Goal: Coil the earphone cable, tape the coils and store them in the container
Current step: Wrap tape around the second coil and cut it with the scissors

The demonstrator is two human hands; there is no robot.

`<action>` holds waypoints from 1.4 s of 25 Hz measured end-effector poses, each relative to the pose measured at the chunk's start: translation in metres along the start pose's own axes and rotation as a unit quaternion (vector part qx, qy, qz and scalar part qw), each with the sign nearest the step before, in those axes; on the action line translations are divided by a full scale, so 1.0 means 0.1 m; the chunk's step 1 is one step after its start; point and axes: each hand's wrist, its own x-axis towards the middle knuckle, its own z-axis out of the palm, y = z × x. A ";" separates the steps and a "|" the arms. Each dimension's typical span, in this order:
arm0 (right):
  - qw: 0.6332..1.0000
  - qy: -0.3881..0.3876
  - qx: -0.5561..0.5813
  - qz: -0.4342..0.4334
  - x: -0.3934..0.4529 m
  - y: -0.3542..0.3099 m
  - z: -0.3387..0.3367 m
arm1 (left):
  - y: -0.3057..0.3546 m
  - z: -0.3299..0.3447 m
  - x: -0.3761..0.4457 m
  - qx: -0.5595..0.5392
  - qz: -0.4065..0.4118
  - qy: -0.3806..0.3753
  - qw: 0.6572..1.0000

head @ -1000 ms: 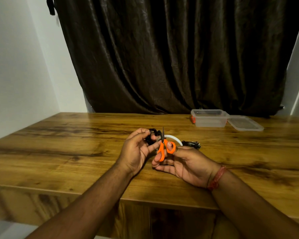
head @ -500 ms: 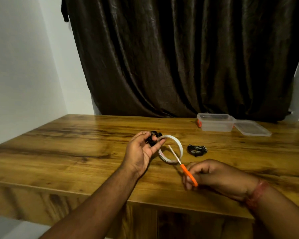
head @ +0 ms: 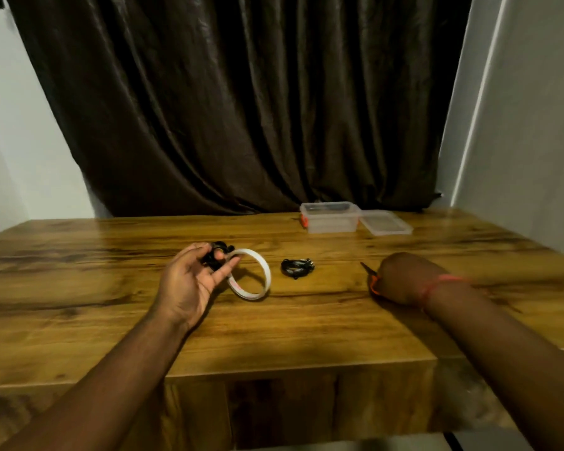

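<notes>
Over wooden table (head: 111,288) — left hand (head: 189,281) grip pinches coiled earphone (head: 216,255); right hand (head: 404,278) grip holds scissors (head: 370,276).

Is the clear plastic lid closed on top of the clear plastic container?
No, the clear plastic lid lies flat on the wooden table beside the open clear plastic container.

The left hand (head: 189,281) is raised palm-up at about 10 o'clock from the table's near edge, its forearm running down toward 7 o'clock. Its thumb and curled fingers (head: 223,271) pinch a small black coil (head: 217,255). The right hand (head: 401,278) lies knuckles-up at 2 o'clock, fingers hidden, closed over orange scissors (head: 372,281). A red thread circles its wrist.
</notes>
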 end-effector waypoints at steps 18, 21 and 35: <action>0.997 0.069 -0.014 0.032 0.09 0.21 0.10 | 0.00 -0.04 0.02 0.034 -0.014 -0.005 0.999; 0.997 0.063 -0.012 0.037 0.13 0.24 0.13 | 0.00 -0.04 0.01 0.034 -0.012 -0.007 0.999; 0.807 0.095 0.546 -0.204 -0.30 -1.62 0.32 | -0.04 0.00 -0.02 0.054 -0.016 -0.025 0.998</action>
